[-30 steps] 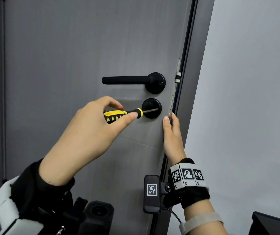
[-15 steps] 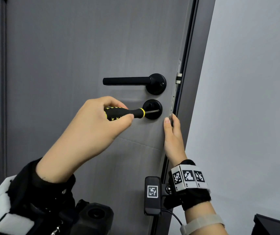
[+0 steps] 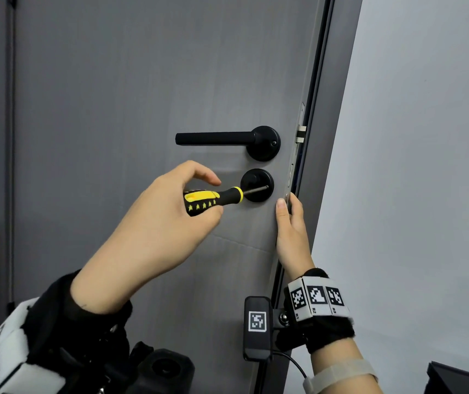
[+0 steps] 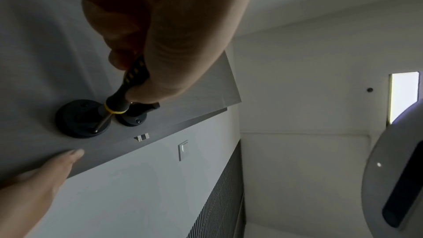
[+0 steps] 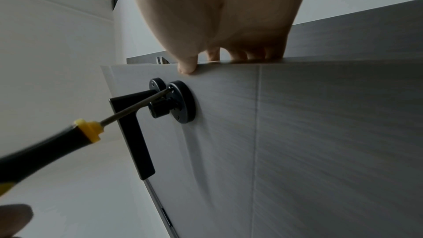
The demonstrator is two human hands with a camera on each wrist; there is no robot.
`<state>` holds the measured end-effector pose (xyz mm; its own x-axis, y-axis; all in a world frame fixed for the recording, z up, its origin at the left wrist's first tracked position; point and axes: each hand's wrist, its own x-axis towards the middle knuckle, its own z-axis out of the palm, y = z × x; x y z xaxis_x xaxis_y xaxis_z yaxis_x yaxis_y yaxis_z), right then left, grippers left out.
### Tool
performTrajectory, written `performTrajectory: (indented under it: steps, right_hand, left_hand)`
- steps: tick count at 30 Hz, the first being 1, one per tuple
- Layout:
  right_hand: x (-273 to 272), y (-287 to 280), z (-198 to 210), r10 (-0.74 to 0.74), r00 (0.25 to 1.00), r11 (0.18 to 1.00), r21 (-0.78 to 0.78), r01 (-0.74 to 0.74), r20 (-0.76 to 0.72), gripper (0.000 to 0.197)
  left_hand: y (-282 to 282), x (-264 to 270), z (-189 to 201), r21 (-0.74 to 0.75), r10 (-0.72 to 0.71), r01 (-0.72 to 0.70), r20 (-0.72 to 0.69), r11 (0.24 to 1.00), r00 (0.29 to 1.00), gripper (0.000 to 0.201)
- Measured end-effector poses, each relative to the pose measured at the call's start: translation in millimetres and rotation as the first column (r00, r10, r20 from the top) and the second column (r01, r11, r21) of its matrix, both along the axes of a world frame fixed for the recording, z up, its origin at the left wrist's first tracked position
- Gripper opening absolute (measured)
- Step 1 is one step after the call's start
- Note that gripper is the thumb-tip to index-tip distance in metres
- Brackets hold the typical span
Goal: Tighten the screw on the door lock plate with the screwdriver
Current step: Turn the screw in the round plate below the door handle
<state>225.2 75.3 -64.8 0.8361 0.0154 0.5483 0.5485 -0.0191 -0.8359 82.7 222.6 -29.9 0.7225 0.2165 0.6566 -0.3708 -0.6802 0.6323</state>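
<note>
My left hand grips the black-and-yellow screwdriver by its handle, thumb underneath and index finger curled above. The metal shaft runs right, and its tip sits against the right side of the round black lock plate on the grey door. The left wrist view shows the screwdriver angled down onto the plate. In the right wrist view the shaft meets the plate near its top. My right hand holds the door edge just below the plate, thumb on the face and fingers round the edge.
A black lever handle sits directly above the lock plate. The latch shows on the door edge, with the dark frame and a white wall to the right. A dark object is at the lower right.
The screwdriver handle has turned in my left hand: its yellow stripe went out of sight, then came round to face me again. The right hand stays on the door edge.
</note>
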Motion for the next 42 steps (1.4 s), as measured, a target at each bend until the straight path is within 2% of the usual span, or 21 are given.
performTrajectory:
  steps: [2, 5, 10, 19, 23, 26, 27, 31, 34, 36, 39, 42]
  right_hand:
    - [-0.2, 0.6, -0.2, -0.001, 1.000, 1.000, 0.003, 0.001, 0.001, 0.051]
    - [-1.1, 0.6, -0.2, 0.005, 1.000, 1.000, 0.007, -0.005, 0.004, 0.051]
    - [-0.6, 0.0, -0.3, 0.010, 1.000, 1.000, 0.011, -0.010, 0.004, 0.051]
    - [2.1, 0.6, -1.2, 0.004, 1.000, 1.000, 0.005, -0.005, 0.009, 0.051]
    - [3.0, 0.4, -1.4, 0.003, 1.000, 1.000, 0.008, -0.003, 0.012, 0.051]
    - [3.1, 0.6, -1.8, 0.004, 1.000, 1.000, 0.017, -0.004, 0.009, 0.051]
    - [3.0, 0.7, -1.8, 0.004, 1.000, 1.000, 0.016, -0.004, 0.007, 0.051]
    - [2.9, 0.5, -1.3, 0.005, 1.000, 1.000, 0.010, -0.005, 0.010, 0.051]
    - [3.4, 0.6, -1.7, -0.001, 1.000, 1.000, 0.010, 0.001, 0.014, 0.050]
    - [2.7, 1.2, -2.1, 0.000, 1.000, 1.000, 0.013, 0.000, 0.011, 0.050]
    - [1.6, 1.5, -1.9, 0.002, 1.000, 1.000, 0.015, -0.002, 0.010, 0.051]
    - [1.1, 1.8, -0.8, -0.001, 1.000, 1.000, 0.011, 0.001, 0.007, 0.051]
  left_hand:
    - [-1.3, -0.3, 1.5, -0.031, 0.018, -0.018, 0.011, 0.999, 1.000, 0.016]
    - [-4.7, -0.3, 1.3, -0.078, 0.033, -0.029, 0.049, 0.997, 0.998, 0.036]
    - [-2.4, 1.2, 2.4, -0.071, 0.071, -0.066, 0.075, 0.995, 0.995, 0.012]
    - [-2.9, 3.6, 3.8, -0.180, 0.014, 0.008, 0.122, 0.984, 0.992, 0.015]
    - [-3.1, -0.2, 5.3, -0.119, 0.002, 0.001, 0.021, 0.993, 1.000, 0.031]
    - [-5.1, 0.1, 4.1, -0.088, 0.012, -0.008, 0.049, 0.996, 0.999, 0.056]
    - [-4.5, 1.7, 3.0, -0.092, 0.031, -0.024, 0.075, 0.995, 0.997, 0.054]
    - [0.9, 3.5, 0.9, -0.131, 0.067, -0.055, 0.094, 0.990, 0.993, 0.010]
    - [1.7, 2.5, 1.5, -0.128, 0.002, 0.009, 0.086, 0.992, 0.996, 0.014]
    - [-0.8, 2.5, 3.5, -0.116, 0.012, -0.001, 0.095, 0.993, 0.995, 0.012]
    - [-2.0, 2.0, 4.6, -0.080, 0.080, -0.074, 0.073, 0.994, 0.994, 0.037]
    - [-2.4, -0.6, 4.8, -0.062, 0.068, -0.066, 0.029, 0.996, 0.997, 0.054]
